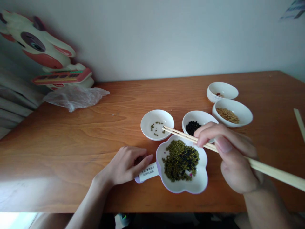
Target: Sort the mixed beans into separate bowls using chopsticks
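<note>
My right hand (228, 152) is closed around a pair of wooden chopsticks (186, 136). Their tips reach over the rim of a small white bowl (157, 124) that holds a few green beans. Below the chopsticks sits a flower-shaped white dish (200, 181) with a heap of mixed green and black beans (181, 160). My left hand (126, 165) rests on the table with fingers curled, touching the dish's labelled handle (148, 172). A white bowl of black beans (199, 119) stands just behind my right hand.
A bowl of yellow beans (232, 113) and a nearly bare white bowl (222, 91) stand at the back right. Crumpled clear plastic (75, 97) and a cartoon cow toy (45, 54) lie at the back left. A loose stick (300, 122) lies at the right edge of the wooden table (71, 143).
</note>
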Demonstrator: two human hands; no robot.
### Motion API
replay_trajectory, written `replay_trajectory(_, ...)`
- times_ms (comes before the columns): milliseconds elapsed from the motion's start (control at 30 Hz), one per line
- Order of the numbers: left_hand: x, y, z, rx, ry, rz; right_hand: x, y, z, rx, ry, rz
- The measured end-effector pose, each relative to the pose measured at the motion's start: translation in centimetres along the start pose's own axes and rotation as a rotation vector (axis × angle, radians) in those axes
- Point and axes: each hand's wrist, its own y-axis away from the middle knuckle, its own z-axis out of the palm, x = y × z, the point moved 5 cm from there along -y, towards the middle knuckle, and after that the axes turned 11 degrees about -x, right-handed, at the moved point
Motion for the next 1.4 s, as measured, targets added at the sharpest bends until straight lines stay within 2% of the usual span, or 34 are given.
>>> replay_trajectory(67, -0.1, 0.0, 0.1, -0.004, -0.001, -0.007, 0.0, 0.2, -0.5, 0.016, 0.004, 0.013)
replay_trajectory(167, -0.1, 0.0, 0.0, -0.013, 0.004, -0.012, 0.3, 0.6, -0.7, -0.046, 0.01, 0.075)
replay_trajectory(267, -0.1, -0.1, 0.0, -0.021, 0.007, -0.019, 0.4, 1.0, -0.5, -0.16, 0.016, 0.085)
replay_trajectory(400, 0.0, -0.1, 0.0, -0.038, 0.012, -0.03, 0.4, 1.1, 0.5, -0.346, 0.133, 0.118)
replay_trajectory(567, -0.1, 0.1, 0.0, -0.04, 0.024, -0.035, 0.0, 0.8, 1.5, -0.448, 0.207, 0.123)
replay_trajectory(900, 0.0, 0.0, 0.0, -0.035, 0.024, -0.028, -0.2, 0.9, 1.9, -0.547, 0.243, 0.138)
replay_trajectory(1233, 0.1, 0.0, -0.1, -0.045, 0.017, -0.052, -0.1, 0.9, 2.1, -0.567, 0.248, 0.131)
replay_trajectory(1400, 0.0, -0.1, 0.0, -0.048, 0.013, -0.05, -0.1, 0.7, 2.0, -0.532, 0.227, 0.101)
